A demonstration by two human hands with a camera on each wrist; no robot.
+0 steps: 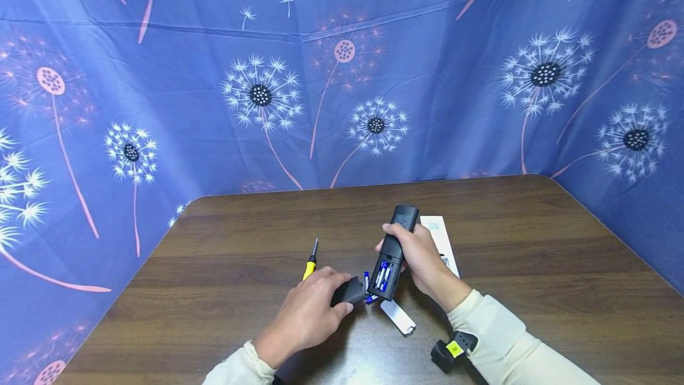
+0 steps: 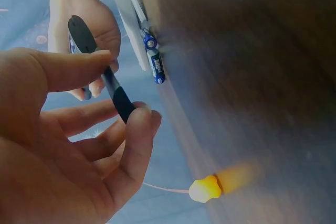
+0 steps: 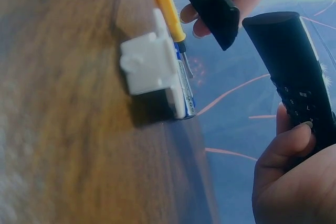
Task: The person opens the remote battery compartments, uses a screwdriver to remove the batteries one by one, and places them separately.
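My right hand (image 1: 427, 257) grips a black remote control (image 1: 403, 224), its back turned up and the battery compartment uncovered. Blue-and-silver batteries (image 1: 383, 276) lie side by side inside it. Just left of the remote, my left hand (image 1: 304, 314) pinches a black battery cover (image 1: 348, 292) between thumb and fingers. The left wrist view shows this cover (image 2: 123, 103) edge-on and held off the table. In the right wrist view, the cover (image 3: 215, 14) is apart from the remote's end (image 3: 273, 19), whose buttons face that camera.
Loose blue batteries (image 1: 366, 281) lie on the brown table (image 1: 214, 254) between the hands. A white battery cover (image 1: 398, 317) lies nearer me. A white remote (image 1: 435, 232) rests behind my right hand, and a yellow-handled screwdriver (image 1: 310, 268) beyond my left. Patterned blue cloth (image 1: 187, 76) hangs around.
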